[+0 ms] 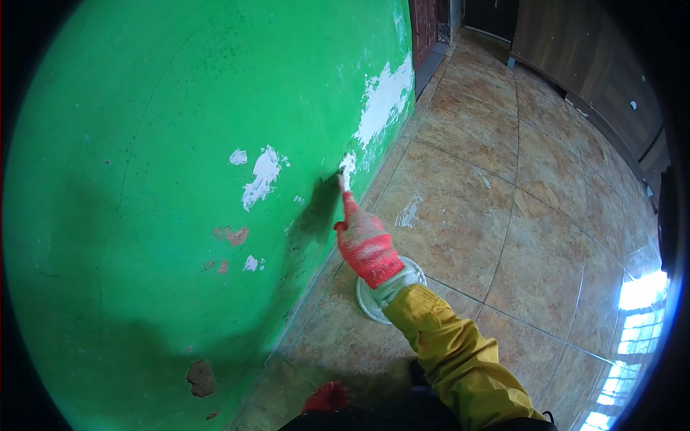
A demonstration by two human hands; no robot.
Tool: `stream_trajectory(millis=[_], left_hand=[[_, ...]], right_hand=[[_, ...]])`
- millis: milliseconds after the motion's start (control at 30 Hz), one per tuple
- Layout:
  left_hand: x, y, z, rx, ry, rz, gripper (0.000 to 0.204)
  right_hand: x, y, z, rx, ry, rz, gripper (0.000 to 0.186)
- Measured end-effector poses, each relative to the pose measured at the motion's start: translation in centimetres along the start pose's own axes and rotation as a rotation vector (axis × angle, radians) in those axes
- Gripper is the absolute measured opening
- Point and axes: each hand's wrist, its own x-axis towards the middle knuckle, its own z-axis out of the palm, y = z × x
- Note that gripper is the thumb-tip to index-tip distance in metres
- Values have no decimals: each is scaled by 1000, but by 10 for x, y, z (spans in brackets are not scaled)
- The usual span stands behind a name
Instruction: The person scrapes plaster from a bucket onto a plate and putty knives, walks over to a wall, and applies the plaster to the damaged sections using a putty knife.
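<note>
White-smeared, the scraper [344,179] sits clamped in my right hand [369,248], its tip at the white patch [348,161] just ahead on the green wall [187,136], where I'd judge light, flat pressure best; whether my left hand [328,396], well behind it, grips anything, I can't tell.

The wall [180,165] is green patched white, right glove [368,248] red, sleeve [456,352] mustard, half-hidden tub [366,304] apparently white.

The right glove [368,248] was red with whitish smears, its knit cuff [396,286] pale; the sleeve [460,352] was wrinkled mustard-yellow cloth. The left glove [327,397] was red too.
</note>
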Motion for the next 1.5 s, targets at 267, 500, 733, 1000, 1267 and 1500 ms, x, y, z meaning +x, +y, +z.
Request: stream_trajectory(millis=[267,500,733,1000,1267,1500], left_hand=[[2,-10,-28,-81,-156,8,38],[-6,-10,-27,-95,-73,-5,38],[-3,-16,-40,-21,-67,25,43],[19,-13,-49,144,-21,-41,44],[7,-5,-20,56,31,-20,41],[3,-7,-23,-113,-104,-28,37]], right_hand=[[8,42,4,616,387,88,49],[19,21,3,505,402,143,51],[36,-10,4,261,49,115,77],[51,20,47,29,388,-300,80],[33,33,44,79,106,-142,75],[4,54,-5,109,232,7,51]])
